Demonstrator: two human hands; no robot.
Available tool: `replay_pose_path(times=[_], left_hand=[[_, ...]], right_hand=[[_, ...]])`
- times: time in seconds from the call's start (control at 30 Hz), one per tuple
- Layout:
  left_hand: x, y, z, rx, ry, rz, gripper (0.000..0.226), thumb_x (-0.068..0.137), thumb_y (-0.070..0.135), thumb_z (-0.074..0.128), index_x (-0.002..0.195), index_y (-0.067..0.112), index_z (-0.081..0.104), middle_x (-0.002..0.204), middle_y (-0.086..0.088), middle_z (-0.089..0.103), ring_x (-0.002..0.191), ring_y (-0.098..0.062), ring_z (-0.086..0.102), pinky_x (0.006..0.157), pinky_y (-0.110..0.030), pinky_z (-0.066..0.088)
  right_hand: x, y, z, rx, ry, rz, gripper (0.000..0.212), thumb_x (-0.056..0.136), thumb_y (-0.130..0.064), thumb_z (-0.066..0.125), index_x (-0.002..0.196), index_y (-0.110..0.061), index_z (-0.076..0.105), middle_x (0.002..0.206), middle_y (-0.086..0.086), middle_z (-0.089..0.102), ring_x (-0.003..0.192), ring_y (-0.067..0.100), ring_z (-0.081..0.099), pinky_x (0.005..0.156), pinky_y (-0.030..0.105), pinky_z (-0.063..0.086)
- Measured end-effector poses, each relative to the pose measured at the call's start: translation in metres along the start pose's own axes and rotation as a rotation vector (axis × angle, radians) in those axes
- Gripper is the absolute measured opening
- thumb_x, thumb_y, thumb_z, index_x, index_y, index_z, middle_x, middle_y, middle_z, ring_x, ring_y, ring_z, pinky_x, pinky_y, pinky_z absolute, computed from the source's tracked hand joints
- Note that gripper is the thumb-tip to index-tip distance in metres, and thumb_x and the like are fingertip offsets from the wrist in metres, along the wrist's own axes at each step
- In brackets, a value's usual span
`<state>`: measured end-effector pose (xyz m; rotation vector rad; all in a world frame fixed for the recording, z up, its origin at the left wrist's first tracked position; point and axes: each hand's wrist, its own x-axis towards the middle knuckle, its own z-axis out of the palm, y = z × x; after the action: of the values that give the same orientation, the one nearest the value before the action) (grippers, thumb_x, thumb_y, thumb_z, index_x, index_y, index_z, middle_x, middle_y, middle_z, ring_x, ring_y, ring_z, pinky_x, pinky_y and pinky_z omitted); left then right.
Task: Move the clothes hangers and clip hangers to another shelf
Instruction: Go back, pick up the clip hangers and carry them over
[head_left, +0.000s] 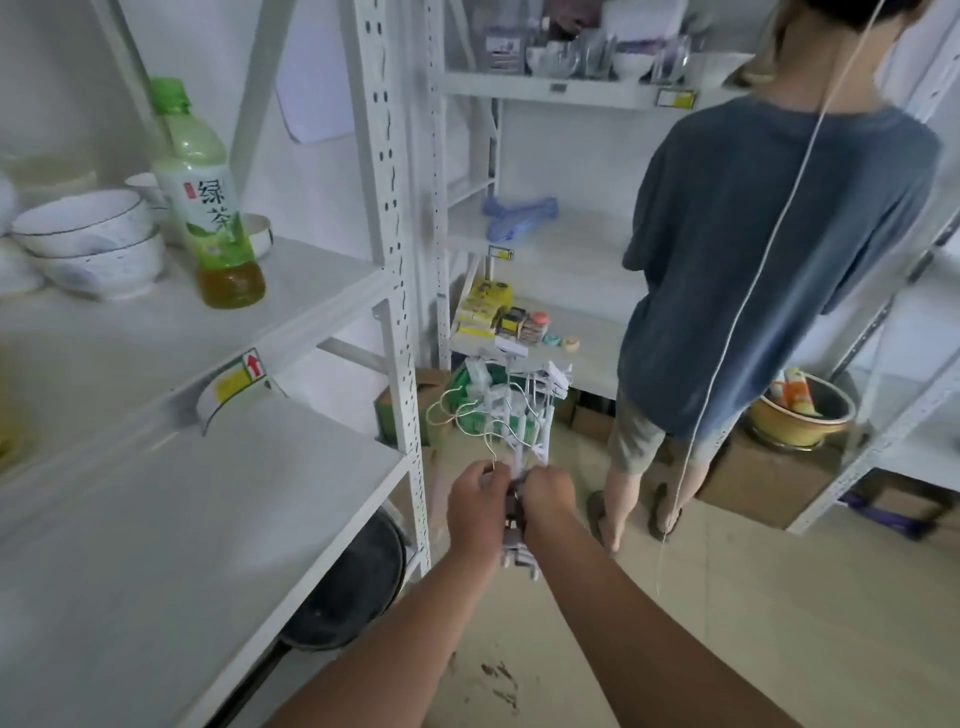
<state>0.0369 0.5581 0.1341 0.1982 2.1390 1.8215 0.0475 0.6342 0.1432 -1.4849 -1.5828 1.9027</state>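
Note:
I hold a bundle of white clip hangers (511, 410) out in front of me, above the floor, its wire hooks and pegs pointing away. My left hand (475, 499) is closed on the near end of the bundle from the left. My right hand (548, 493) grips the same end from the right, the two hands touching. Some pegs hang below my wrists. A pale purple clothes hanger (519, 215) lies on the middle shelf (571, 249) of the far rack. The white shelf (218, 525) on my left is bare near its front edge.
A person in a blue T-shirt (779, 260) stands at the far rack, back to me. Bowls (88, 244) and a green tea bottle (208, 208) sit on the upper left shelf. Small packets (498, 317), cardboard boxes (763, 478) and a yellow pot (800, 415) lie low down.

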Motion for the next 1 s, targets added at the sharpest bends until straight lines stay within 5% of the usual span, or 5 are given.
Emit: replay_pose_path(times=[0.2,0.33,0.57,0.77,1.0], left_hand=[[0.068,0.028,0.039,-0.017,-0.028,0.064,0.03,0.089,0.042,0.054,0.081,0.017,0.066,0.073,-0.002,0.067,0.076,-0.029,0.07,0.076,-0.052,0.058],[0.138,0.038,0.06,-0.037,-0.067,0.027,0.036,0.079,0.059,0.051,0.078,0.025,0.066,0.072,-0.003,0.07,0.072,-0.025,0.07,0.068,-0.053,0.059],[0.246,0.072,0.093,-0.041,-0.108,0.093,0.023,0.093,0.032,0.056,0.074,0.02,0.062,0.065,0.002,0.062,0.064,-0.019,0.058,0.057,-0.027,0.042],[0.312,0.084,0.129,-0.05,-0.141,0.073,0.032,0.088,0.044,0.054,0.079,0.015,0.064,0.07,-0.006,0.065,0.066,-0.021,0.059,0.063,-0.035,0.046],[0.392,0.097,0.183,-0.066,-0.125,0.077,0.027,0.093,0.036,0.056,0.074,0.017,0.06,0.063,0.0,0.058,0.059,-0.017,0.053,0.057,-0.03,0.042]], right_hand=[[0.057,-0.055,-0.001,-0.017,0.093,-0.023,0.025,0.095,-0.005,0.042,0.085,-0.001,0.064,0.068,0.01,0.061,0.057,0.023,0.059,0.064,0.039,0.056],[0.093,-0.1,0.014,0.021,0.061,-0.043,0.02,0.1,-0.008,0.04,0.09,-0.006,0.057,0.069,0.004,0.056,0.056,0.015,0.054,0.036,0.017,0.045],[0.173,-0.172,0.047,0.084,0.158,-0.03,0.027,0.096,-0.006,0.039,0.1,0.004,0.065,0.069,0.01,0.06,0.054,0.023,0.056,0.057,0.036,0.052],[0.233,-0.216,0.052,0.043,0.163,-0.029,0.027,0.097,-0.006,0.039,0.091,-0.003,0.065,0.067,0.008,0.059,0.05,0.019,0.053,0.042,0.026,0.041],[0.323,-0.254,0.06,0.101,0.101,-0.08,0.02,0.1,-0.013,0.038,0.093,-0.006,0.056,0.079,0.006,0.06,0.065,0.02,0.06,0.056,0.034,0.05]])
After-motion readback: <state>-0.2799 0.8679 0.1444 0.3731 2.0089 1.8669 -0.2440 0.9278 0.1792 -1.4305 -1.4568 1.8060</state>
